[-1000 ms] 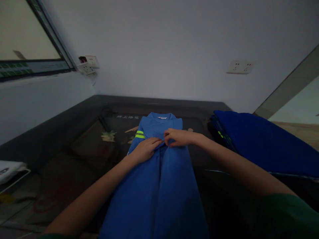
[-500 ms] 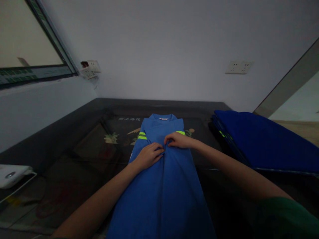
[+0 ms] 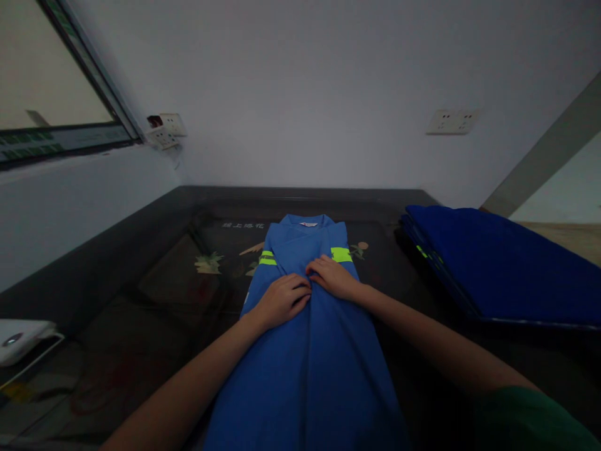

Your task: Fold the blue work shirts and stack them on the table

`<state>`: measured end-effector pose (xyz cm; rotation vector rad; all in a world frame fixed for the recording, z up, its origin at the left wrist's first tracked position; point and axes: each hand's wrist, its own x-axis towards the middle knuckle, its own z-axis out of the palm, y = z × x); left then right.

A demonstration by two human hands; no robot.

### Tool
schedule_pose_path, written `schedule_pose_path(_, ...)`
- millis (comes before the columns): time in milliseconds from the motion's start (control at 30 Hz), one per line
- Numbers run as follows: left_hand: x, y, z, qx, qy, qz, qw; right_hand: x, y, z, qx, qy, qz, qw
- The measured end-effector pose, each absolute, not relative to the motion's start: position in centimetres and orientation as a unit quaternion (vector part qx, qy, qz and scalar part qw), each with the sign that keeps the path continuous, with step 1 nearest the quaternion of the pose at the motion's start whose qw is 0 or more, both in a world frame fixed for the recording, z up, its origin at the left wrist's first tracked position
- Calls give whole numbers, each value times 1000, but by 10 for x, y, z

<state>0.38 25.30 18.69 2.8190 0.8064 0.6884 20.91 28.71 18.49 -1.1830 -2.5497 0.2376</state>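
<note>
A blue work jacket (image 3: 300, 376) with yellow-green reflective bands lies lengthwise before me, its collar at the far end and its front edges meeting along the middle. My left hand (image 3: 285, 299) rests on the left front panel, with its curled fingers closed on the cloth at the centre seam. Just beyond it, my right hand (image 3: 331, 275) pinches the right front edge near the same seam. The fingertips of both hands almost meet. What lies under the fingers, perhaps a fastening, is hidden.
The dark glossy table (image 3: 154, 250) carries painted flowers and white lettering. Folded dark blue garments (image 3: 507, 263) are stacked at the right. At the left edge lies a white device (image 3: 21, 338) with a cable. A wall with sockets (image 3: 453, 122) stands behind.
My right hand has shifted slightly down and its fingers have closed nearer the seam, uncovering more of the right reflective band. My left hand has stayed almost in place.
</note>
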Motion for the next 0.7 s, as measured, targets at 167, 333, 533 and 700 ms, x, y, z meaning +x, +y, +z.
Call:
schedule_pose_path(167,14,244,189,902,339,250,95,210,283,170,-452,-872,-10,189)
schedule_pose_path(333,19,243,182,921,343,168,81,219,293,160,-514,-834,8,200)
schedule_pose_path(533,18,244,182,924,348,137,85,241,325,160,-640,-761,45,97)
schedule_pose_path(700,18,245,181,924,344,143,86,250,358,162,-712,-695,64,72)
